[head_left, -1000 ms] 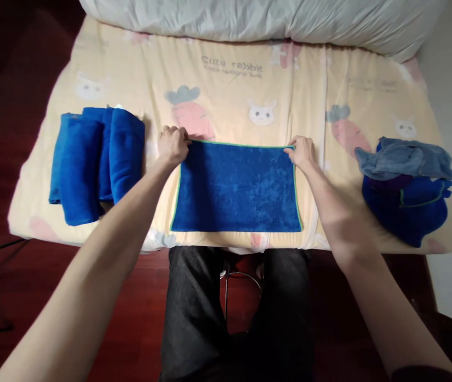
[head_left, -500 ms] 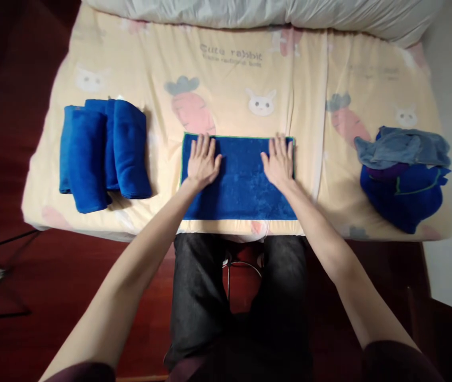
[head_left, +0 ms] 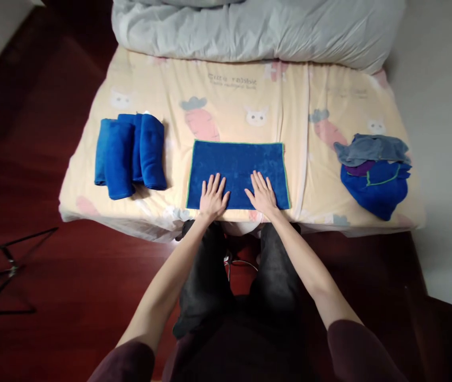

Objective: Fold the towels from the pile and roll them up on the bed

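Note:
A blue towel (head_left: 238, 159) with a thin green edge lies spread flat on the bed, right in front of me. My left hand (head_left: 213, 197) rests palm down on its near left part, fingers spread. On the near right part lies my right hand (head_left: 263, 195), also flat with fingers apart. Several rolled or folded blue towels (head_left: 120, 159) sit together to the left of the flat one. Off to the right is a loose heap of blue, grey and purple cloths (head_left: 375, 175).
The bed (head_left: 150, 212) has a yellow sheet printed with carrots and rabbits. A thick grey quilt (head_left: 250, 32) lies along its far side. Black metal stand legs (head_left: 11, 270) are on the red floor at the left. A pale wall (head_left: 449, 159) borders the right.
Both hands have slid from the towel's far edge toward its near edge, staying flat. The towel stays spread in place. The camera view has shifted, showing more of the quilt.

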### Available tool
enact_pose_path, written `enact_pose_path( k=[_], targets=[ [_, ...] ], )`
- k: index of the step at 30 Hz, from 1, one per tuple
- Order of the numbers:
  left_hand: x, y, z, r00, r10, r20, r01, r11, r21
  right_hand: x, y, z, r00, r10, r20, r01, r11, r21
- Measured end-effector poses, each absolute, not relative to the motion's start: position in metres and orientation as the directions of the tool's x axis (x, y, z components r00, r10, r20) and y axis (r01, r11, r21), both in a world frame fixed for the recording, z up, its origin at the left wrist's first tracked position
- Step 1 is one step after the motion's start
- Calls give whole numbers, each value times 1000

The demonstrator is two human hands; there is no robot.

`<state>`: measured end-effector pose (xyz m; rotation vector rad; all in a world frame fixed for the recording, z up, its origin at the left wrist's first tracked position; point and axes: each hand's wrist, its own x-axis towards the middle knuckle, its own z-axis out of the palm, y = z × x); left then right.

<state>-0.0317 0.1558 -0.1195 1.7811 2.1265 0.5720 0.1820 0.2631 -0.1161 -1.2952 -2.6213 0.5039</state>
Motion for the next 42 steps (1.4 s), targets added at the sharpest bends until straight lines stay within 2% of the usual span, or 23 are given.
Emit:
enact_pose_path(
  k=[8,12,16,22,26,35,42],
  targets=[
    [-53,79,-117,-474,880,-32,722,409,558,258,224,-115,-352,936,32,856,335,-393],
    [-47,60,-127,-540,841,-5,667,432,607,279,188,-118,-189,971,147,869,235,-436],
    [-46,48,-139,-542,836,86,685,380,622,294,175,-127,-139,966,219,854,229,-467],
    [-54,44,-151,-532,817,222,733,314,603,307,177,-141,-224,907,358,814,375,-443],
    [-67,46,-155,-523,814,252,731,277,623,316,183,-143,-253,877,409,770,438,-463],
    [-88,55,-156,-501,828,252,706,223,672,328,206,-147,-314,871,379,648,488,-585],
    [-97,61,-163,-531,816,226,641,213,737,327,210,-150,-348,875,336,623,484,-615]
  ],
)
